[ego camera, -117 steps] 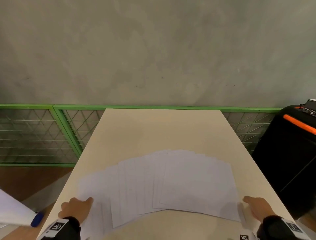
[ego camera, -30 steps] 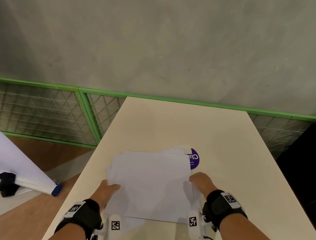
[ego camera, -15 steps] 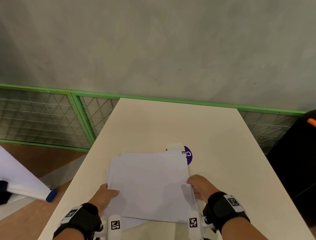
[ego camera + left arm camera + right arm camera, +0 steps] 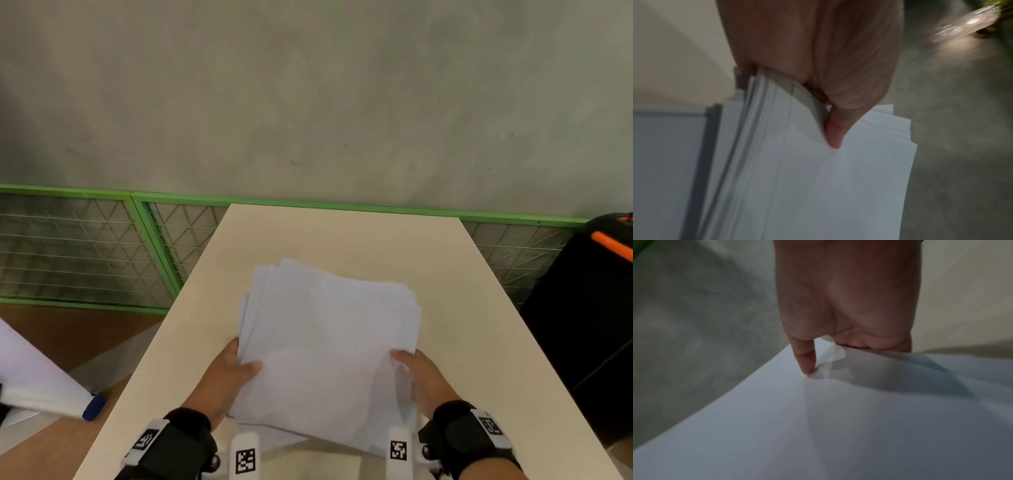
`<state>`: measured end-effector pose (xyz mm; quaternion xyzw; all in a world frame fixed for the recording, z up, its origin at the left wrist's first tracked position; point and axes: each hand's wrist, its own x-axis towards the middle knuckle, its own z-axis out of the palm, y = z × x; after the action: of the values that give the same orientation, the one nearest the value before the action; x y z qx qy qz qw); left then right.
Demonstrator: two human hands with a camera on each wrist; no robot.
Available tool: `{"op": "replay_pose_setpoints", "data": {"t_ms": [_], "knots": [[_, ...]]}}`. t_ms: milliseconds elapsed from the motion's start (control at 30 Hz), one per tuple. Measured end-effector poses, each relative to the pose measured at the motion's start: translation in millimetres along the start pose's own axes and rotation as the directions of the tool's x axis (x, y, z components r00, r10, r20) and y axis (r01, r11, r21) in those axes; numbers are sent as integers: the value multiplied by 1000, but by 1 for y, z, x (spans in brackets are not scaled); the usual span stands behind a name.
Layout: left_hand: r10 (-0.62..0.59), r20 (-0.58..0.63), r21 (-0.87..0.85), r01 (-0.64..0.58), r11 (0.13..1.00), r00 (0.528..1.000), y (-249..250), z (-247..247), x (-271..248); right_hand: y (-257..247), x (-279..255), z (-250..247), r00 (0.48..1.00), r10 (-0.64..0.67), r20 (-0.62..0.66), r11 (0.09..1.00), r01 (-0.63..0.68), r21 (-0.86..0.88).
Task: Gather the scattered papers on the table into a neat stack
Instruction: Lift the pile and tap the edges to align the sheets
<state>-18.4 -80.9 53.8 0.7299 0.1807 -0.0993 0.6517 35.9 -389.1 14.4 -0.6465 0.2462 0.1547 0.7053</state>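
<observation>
A bundle of white papers (image 4: pixel 329 342) is raised off the beige table (image 4: pixel 342 236), its far edges slightly fanned. My left hand (image 4: pixel 233 373) grips the bundle's left edge, thumb on top and fingers underneath; the left wrist view shows that thumb (image 4: pixel 833 134) pressing the papers (image 4: pixel 818 186). On the right edge my right hand (image 4: pixel 418 377) pinches the bundle, with its thumb (image 4: pixel 805 360) on the top sheet (image 4: pixel 838 426). Another sheet (image 4: pixel 267 433) shows below the bundle near the front edge.
A green mesh fence (image 4: pixel 102 246) runs behind and left of the table below a grey wall. A black case with an orange strip (image 4: pixel 589 308) stands at the right. On the floor at the left lies a white board with a blue tip (image 4: pixel 94 407).
Both hands have closed on the bundle's side edges and raised it. The purple sticker seen beside the papers earlier is now covered.
</observation>
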Motion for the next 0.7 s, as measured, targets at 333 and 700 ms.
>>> {"op": "replay_pose_setpoints", "data": {"t_ms": [333, 700], "knots": [[360, -143, -3, -364, 931, 922, 81, 11, -6, -87, -53, 8, 811, -579, -84, 807, 584, 87], [316, -160, -28, -324, 945, 935, 40, 14, -9, -48, -52, -1, 850, -526, -24, 850, 527, 21]]}}
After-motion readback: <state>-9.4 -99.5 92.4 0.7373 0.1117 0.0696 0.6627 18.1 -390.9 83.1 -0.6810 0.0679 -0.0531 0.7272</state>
